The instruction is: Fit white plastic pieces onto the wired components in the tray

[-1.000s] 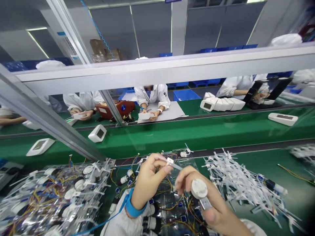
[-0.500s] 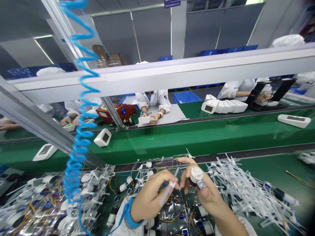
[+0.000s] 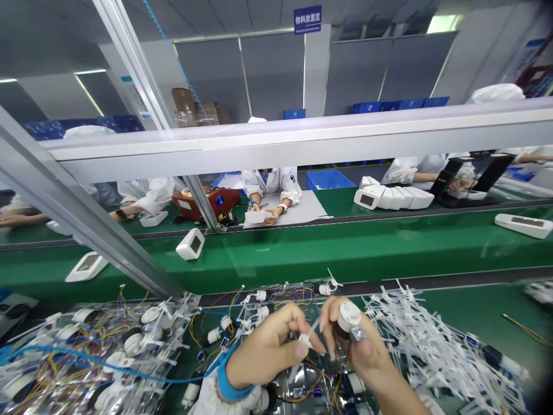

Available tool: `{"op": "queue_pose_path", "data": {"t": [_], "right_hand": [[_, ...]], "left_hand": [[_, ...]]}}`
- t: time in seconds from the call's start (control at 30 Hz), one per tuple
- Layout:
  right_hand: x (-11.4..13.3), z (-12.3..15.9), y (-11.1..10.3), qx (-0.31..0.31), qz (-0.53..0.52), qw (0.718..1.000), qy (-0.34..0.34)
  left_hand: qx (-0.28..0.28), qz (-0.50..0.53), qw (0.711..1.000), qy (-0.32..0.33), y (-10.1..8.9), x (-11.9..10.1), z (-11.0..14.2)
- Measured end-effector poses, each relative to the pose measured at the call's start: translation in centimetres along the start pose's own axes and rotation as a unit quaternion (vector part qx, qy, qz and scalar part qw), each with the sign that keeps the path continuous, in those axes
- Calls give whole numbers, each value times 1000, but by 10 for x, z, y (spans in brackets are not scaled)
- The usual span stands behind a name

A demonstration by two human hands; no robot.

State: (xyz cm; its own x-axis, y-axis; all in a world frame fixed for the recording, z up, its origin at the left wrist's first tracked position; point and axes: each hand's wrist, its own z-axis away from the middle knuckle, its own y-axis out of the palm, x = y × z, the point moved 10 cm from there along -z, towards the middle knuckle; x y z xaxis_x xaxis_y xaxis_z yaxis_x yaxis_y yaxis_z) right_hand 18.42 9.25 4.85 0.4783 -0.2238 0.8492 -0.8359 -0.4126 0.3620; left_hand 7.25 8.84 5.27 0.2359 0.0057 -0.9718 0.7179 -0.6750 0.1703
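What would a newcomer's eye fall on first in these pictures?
At bottom centre, the left hand pinches a white cable tie, and the right hand holds a round white part. A heap of cable ties lies to their right, clear bags of wired parts to their left.

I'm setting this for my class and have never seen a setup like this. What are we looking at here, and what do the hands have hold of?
This view comes from a camera worn on a person's head, looking forward and down at their own hands. The left hand, wearing a blue wrist strap, pinches a white plastic cable tie. The right hand holds a round white part with a small metal tab. On the green work surface beside them lie a heap of white cable ties and clear bags of wired parts. Farther off, white devices sit on a green conveyor belt, and co-workers in white coats sit beyond it.
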Motion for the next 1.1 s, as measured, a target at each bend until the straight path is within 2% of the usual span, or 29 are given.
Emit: {"op": "queue_pose_path", "data": {"t": [0.07, 0.13, 0.23, 0.33, 0.5, 0.63, 0.8, 1.0, 1.1], "right_hand": [[5, 0, -2, -10, 50, 999, -6], [6, 0, -3, -3, 107, 994, 12], [1, 1, -5, 17, 171, 983, 59], [1, 1, -6, 14, 209, 974, 81], [8, -4, 9, 52, 297, 951, 65], [2, -5, 10, 56, 297, 950, 84], [0, -4, 11, 57, 301, 949, 75], [1, -4, 15, 62, 288, 953, 75], [2, -5, 13, 53, 290, 953, 71]], "left_hand": [[-31, -80, 996, -24, -9, 5, 0], [-71, -179, 981, -20, -20, 1, 0], [-111, -303, 946, 16, -30, -15, 2], [-130, -355, 924, 58, -31, -27, 2], [-129, -391, 906, 101, -24, -34, 2], [-125, -394, 902, 125, -21, -37, 2], [-116, -382, 905, 148, -16, -40, 2], [-188, -365, 893, 183, -23, -42, 5], [-204, -370, 884, 201, -24, -45, 7]]}}
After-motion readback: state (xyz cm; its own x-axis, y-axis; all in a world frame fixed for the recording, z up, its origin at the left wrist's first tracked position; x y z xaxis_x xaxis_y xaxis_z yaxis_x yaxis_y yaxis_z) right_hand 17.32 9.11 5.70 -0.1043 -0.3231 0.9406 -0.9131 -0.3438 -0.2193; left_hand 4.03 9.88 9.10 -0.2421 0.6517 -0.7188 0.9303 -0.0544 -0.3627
